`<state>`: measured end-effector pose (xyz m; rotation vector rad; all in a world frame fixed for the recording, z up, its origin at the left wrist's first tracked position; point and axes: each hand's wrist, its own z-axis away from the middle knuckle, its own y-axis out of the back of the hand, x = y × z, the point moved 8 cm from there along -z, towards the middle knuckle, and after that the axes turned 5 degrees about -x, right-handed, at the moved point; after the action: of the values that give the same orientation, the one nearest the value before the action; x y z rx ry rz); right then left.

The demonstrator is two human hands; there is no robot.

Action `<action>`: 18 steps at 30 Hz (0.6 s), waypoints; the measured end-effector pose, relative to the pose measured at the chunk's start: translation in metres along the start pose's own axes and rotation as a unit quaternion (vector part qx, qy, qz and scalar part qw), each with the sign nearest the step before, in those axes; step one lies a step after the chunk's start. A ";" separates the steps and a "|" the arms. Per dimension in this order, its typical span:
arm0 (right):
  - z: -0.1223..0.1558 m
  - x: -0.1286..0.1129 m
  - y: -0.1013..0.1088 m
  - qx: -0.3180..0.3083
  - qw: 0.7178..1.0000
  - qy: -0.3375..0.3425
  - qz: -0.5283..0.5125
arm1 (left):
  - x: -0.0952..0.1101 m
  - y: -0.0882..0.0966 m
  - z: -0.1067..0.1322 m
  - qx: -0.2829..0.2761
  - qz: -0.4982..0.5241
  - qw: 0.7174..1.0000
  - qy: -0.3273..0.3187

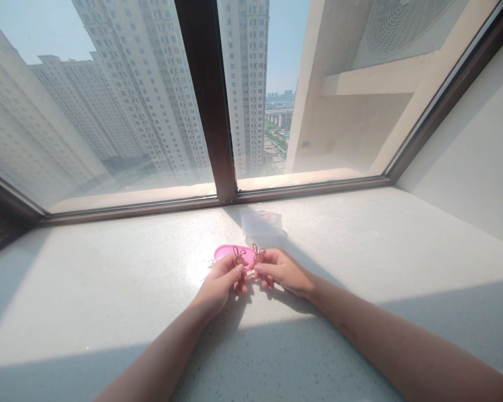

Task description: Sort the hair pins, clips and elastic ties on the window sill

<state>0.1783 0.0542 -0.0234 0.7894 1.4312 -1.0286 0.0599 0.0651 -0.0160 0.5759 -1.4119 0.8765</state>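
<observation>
My left hand (221,279) is closed in a pinch on a small brown looped bow (238,254), its thin loops standing up above the fingertips. Close beside it, my right hand (284,272) pinches a second brown looped bow (257,251) of similar shape. Whether the bows are cord or wire I cannot tell. The two hands almost meet over the pale sill, and something small and light-coloured shows between the fingers. Just behind them lies a pink oval lid (224,251), partly covered by the hands and bows.
Beyond the lid, a translucent plastic box (261,225) with a bit of red or pink in it stands near the window frame (224,139). The speckled white sill (109,290) carries bright sun patches and shadows. A white wall (465,145) bounds the right side.
</observation>
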 end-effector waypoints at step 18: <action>0.000 0.000 0.000 -0.002 1.000 -0.005 0.004 | 0.000 -0.001 0.000 -0.001 0.005 1.000 -0.003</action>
<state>0.1779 0.0541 -0.0232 0.7856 1.4206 -1.0231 0.0604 0.0647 -0.0162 0.5715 -1.4228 0.8809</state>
